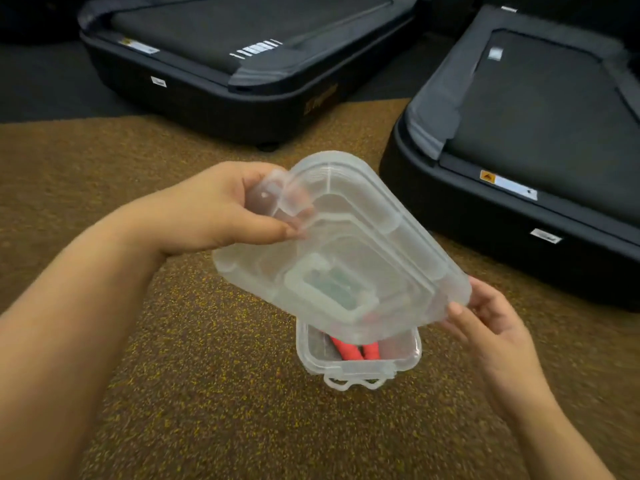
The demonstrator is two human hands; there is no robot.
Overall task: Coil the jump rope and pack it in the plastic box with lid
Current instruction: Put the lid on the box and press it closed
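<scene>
A clear plastic lid [349, 244] hangs tilted in the air above the clear plastic box [360, 367], which stands on the speckled floor. My left hand [214, 209] pinches the lid's far-left latch flap between thumb and fingers. My right hand [491, 323] grips the lid's near-right corner. Inside the box, red parts of the jump rope [356, 351] show below the lid's edge. The rest of the rope is hidden by the lid.
Brown speckled rubber floor [207, 393] spreads around the box. Two black treadmill bases lie on the floor behind, one at the back left [242, 64] and one at the right [536, 140].
</scene>
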